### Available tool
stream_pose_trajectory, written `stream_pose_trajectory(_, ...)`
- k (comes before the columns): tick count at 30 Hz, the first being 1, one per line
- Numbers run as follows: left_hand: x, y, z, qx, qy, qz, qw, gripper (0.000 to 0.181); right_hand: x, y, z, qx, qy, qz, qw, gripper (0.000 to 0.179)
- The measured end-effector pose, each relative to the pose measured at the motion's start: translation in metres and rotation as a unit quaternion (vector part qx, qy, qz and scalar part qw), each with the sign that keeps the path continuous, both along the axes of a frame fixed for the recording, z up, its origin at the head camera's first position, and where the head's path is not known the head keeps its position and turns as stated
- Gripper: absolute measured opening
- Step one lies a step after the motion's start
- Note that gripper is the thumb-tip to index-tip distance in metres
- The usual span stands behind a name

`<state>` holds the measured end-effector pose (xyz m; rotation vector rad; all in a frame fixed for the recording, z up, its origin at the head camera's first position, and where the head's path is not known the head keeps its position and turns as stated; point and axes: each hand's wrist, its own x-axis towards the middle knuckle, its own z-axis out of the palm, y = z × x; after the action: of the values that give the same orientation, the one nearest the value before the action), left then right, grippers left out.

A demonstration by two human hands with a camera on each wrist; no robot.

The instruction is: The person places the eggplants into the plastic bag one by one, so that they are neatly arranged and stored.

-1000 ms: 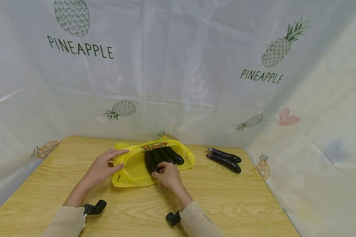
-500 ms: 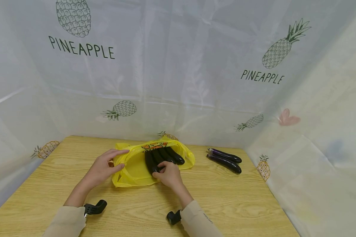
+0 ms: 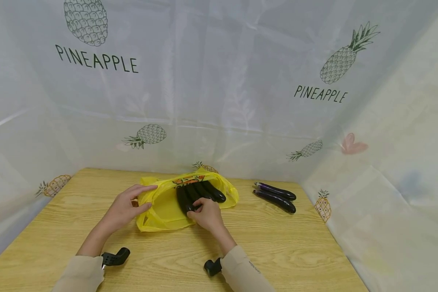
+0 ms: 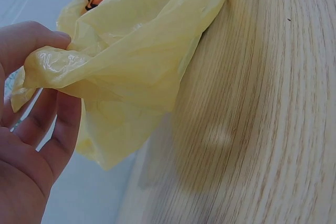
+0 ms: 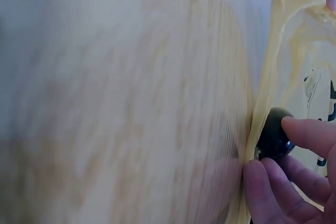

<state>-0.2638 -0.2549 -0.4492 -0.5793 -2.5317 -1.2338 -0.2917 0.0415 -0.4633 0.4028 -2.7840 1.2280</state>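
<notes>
A yellow plastic bag (image 3: pixel 165 209) lies on its side with its mouth spread toward me, and several dark eggplants rest side by side inside it. My left hand (image 3: pixel 123 207) pinches the left edge of the mouth; in the left wrist view the bag's film (image 4: pixel 126 66) is gathered between thumb and fingers. With its fingertips, my right hand (image 3: pixel 209 217) grips the near end of the leftmost eggplant (image 3: pixel 183 198) in the bag. The right wrist view shows that rounded eggplant end (image 5: pixel 274 129) between thumb and fingers; the far ends are hidden under the bag's top.
Two more eggplants (image 3: pixel 275 196) lie together on the wooden table (image 3: pixel 277 247), right of the bag. Behind the table hangs a white curtain (image 3: pixel 219 93) printed with pineapples. Each wrist carries a black camera mount (image 3: pixel 116 256).
</notes>
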Motion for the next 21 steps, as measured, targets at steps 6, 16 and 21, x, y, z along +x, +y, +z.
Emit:
stream_pose_trajectory(6, -0.001, 0.000, 0.000, 0.000, 0.000, 0.001, 1.0000, 0.055, -0.001, -0.002, 0.000, 0.002, 0.006, -0.009, 0.9999, 0.030)
stream_pose_trajectory(16, -0.002, 0.000, -0.002, 0.008, 0.003, -0.003, 1.0000, 0.055, 0.001, 0.003, 0.000, -0.004, 0.000, -0.004, 1.0000, 0.032)
stream_pose_trajectory(21, -0.001, -0.001, -0.003, 0.011, 0.001, -0.006, 0.9999, 0.054, 0.001, 0.016, 0.006, -0.003, 0.003, 0.011, 0.9999, 0.030)
